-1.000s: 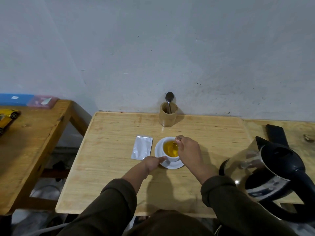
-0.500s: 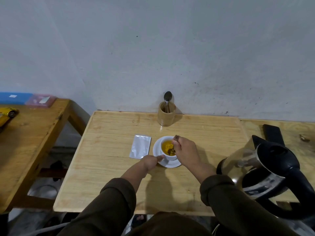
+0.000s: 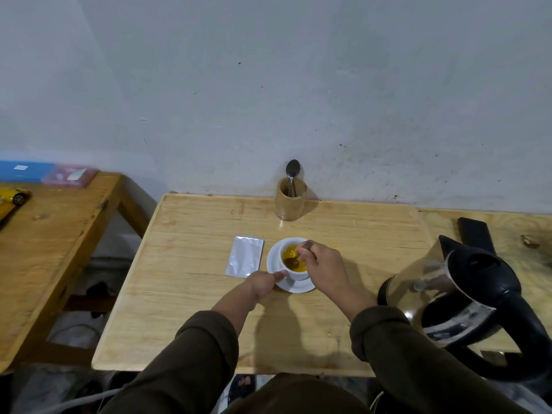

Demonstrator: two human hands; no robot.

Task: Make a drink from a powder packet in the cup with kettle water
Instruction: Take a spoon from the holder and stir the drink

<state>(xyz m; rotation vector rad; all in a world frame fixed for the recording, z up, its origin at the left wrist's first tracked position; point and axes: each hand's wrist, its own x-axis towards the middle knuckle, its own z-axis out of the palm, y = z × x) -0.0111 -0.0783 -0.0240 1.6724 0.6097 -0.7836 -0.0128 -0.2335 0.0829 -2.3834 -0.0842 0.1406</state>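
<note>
- One silver packet (image 3: 245, 256) lies flat on the counter (image 3: 191, 300), just left of the saucer; no print legible.
- Left hand (image 3: 263, 282) pinches the near-left rim of the one white saucer (image 3: 294, 286).
- One white cup (image 3: 295, 274) stands on it, holding yellow liquid.
- Two spoons: one (image 3: 291, 259) in the cup, gripped by the right hand (image 3: 321, 264); one (image 3: 292, 171) upright in the single wooden holder (image 3: 290, 204), far.
- One kettle (image 3: 466, 300) at right; label unreadable.
</note>
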